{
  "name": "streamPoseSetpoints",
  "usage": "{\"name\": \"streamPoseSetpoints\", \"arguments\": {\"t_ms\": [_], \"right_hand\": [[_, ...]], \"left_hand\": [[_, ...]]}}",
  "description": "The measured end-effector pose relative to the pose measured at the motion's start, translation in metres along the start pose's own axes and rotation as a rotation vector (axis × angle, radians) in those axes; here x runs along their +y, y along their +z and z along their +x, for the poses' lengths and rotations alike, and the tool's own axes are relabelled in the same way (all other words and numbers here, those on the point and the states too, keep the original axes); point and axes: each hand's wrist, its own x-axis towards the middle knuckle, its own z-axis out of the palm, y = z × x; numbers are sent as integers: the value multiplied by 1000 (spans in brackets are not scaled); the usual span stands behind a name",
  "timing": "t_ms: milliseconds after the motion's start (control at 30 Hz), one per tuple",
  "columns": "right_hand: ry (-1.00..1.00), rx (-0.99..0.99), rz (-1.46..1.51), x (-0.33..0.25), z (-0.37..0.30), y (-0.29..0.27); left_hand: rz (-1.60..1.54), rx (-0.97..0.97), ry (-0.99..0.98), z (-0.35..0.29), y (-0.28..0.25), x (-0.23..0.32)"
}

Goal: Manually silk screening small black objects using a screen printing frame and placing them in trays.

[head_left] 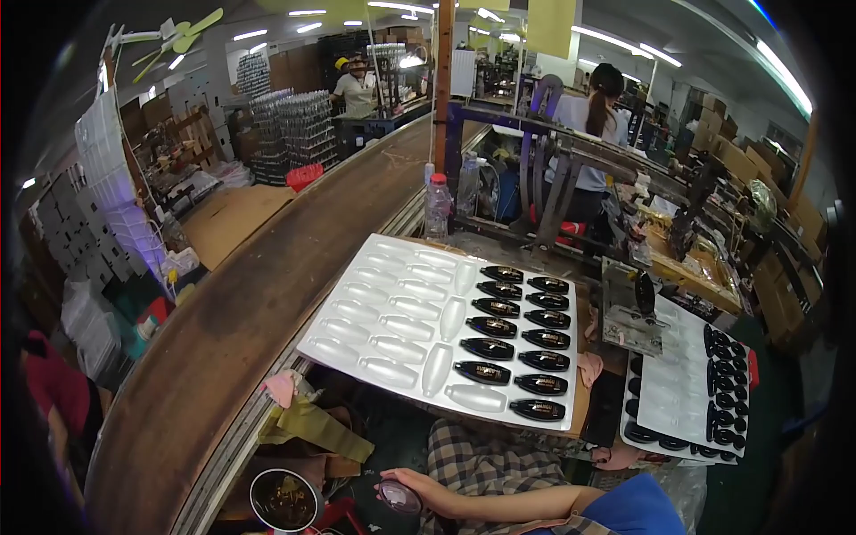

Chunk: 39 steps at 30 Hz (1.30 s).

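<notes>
From the lower right, my right arm (526,505) in a blue sleeve (637,508) reaches across my lap. At its end my right hand (421,484) is curled round a smooth, see-through purplish oval piece (399,497), whose kind I cannot make out. My left hand is out of view. Beyond the lap, a white moulded tray (437,368) lies tilted on the bench. Several glossy black bottle-shaped pieces (489,349) with gold print fill its right-hand hollows. The hollows on its left hold no pieces.
A metal pot (285,501) stands left of my hand. The long brown conveyor belt (259,285) curves along the left. At right, a machine fixture (631,308) carries a black piece, beside stacked white trays (682,383) with more black pieces. A red-capped bottle (437,207) stands behind.
</notes>
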Motion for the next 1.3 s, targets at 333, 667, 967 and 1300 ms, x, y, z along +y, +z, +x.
{"name": "streamPoseSetpoints", "arguments": {"t_ms": [333, 667, 967, 1300], "right_hand": [[-66, 103, 141, -11, -15, 32], [-56, 119, 153, -9, -18, 35], [-61, 136, 124, -11, -21, 35], [-90, 120, 150, -11, -27, 37]], "left_hand": [[90, -41, -23, 2, -29, -17], [146, -30, -6, -2, -18, -10], [119, -25, 9, -4, -14, -10], [112, 13, -36, -9, -9, -6]]}}
